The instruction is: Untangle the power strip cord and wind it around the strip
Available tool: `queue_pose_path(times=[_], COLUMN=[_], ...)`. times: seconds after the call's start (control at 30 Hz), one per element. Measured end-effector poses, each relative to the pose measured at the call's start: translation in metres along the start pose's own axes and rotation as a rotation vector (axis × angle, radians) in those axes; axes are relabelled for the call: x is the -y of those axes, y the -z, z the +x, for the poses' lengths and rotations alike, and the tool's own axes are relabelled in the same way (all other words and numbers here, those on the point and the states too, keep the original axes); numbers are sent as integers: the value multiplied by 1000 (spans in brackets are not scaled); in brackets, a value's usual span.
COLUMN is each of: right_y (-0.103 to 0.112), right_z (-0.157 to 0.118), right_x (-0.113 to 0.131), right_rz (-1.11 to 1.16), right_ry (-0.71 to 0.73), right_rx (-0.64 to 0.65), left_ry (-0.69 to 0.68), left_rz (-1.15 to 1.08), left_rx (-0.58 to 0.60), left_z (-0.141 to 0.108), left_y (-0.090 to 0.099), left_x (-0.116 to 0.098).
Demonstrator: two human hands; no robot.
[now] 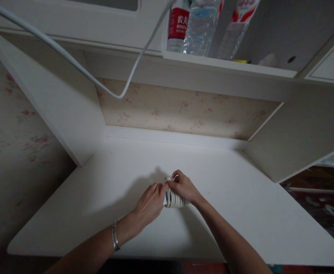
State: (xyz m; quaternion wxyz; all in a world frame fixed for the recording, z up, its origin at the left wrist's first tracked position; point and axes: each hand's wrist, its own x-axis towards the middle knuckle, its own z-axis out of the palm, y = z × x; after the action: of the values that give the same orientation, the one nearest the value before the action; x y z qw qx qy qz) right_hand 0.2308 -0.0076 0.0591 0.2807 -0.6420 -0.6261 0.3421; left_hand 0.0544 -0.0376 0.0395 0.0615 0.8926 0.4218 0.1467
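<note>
Above the white desk (104, 205), both hands meet at a white power strip (165, 201) with its thick cord (176, 200) wound round it in several turns. My left hand (152, 201) is closed on the strip's left end, beside a small blue patch. Bent fingers of my right hand (182, 186) grip the cord at the top of the coil, close to the plug (168, 178), whose prongs point left. Most of the strip's body is hidden by the windings and the fingers.
A white cable (98, 82) hangs in a loop in front of the upper cabinet. Plastic bottles (202, 30) stand on the open shelf (229, 66) above. Side panels (61, 102) bound the desk on the left and right, with flowered wallpaper (167, 110) behind.
</note>
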Motion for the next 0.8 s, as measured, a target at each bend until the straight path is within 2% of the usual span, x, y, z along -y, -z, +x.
queue_pose_path(times=[0.13, 0.2, 0.33, 0.4, 0.47, 0.53, 0.63, 0.7, 0.8], right_y=[-10, -12, -9, -5, -1, 1, -9, -23, -46], right_z=[6, 10, 14, 14, 11, 7, -1, -5, -9], right_x=[-5, -6, -3, 0, 0, -5, -22, -37, -52], right_rz=[137, 165, 140, 164, 227, 314, 442, 489, 471], right_ry=[59, 84, 124, 128, 133, 125, 48, -25, -87], right_rx=[-45, -28, 40, 25, -70, -237, -470, -498, -418], left_ry=[-2, -1, -4, 6, 25, 58, 131, 185, 248], left_rz=[52, 92, 145, 142, 127, 93, 31, 4, -22], left_rx=[-4, -11, -14, -16, -26, -46, -88, -116, -150], left_z=[-1, -3, -5, -5, -3, 0, 9, 17, 33], left_y=[-3, -4, -8, -10, -12, -15, -21, -26, -33], left_x=[7, 9, 12, 15, 20, 27, 39, 46, 56])
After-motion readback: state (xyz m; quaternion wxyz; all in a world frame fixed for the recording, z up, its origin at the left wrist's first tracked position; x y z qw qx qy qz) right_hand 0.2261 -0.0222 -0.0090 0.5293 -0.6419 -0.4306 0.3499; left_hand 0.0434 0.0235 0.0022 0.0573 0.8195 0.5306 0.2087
